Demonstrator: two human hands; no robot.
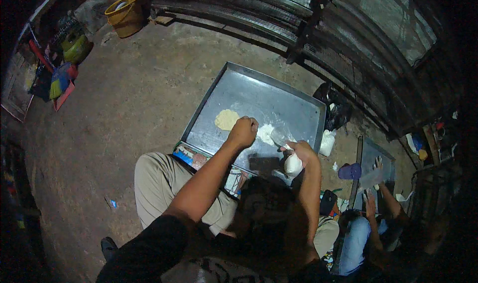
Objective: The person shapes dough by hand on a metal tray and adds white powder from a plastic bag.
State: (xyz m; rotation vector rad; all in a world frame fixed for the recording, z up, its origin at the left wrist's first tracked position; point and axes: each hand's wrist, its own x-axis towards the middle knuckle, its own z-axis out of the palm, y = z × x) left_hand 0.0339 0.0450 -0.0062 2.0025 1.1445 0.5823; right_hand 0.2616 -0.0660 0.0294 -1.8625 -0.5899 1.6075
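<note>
Left hand [243,131] mid-tray [239,76]; bare metal beyond.
</note>
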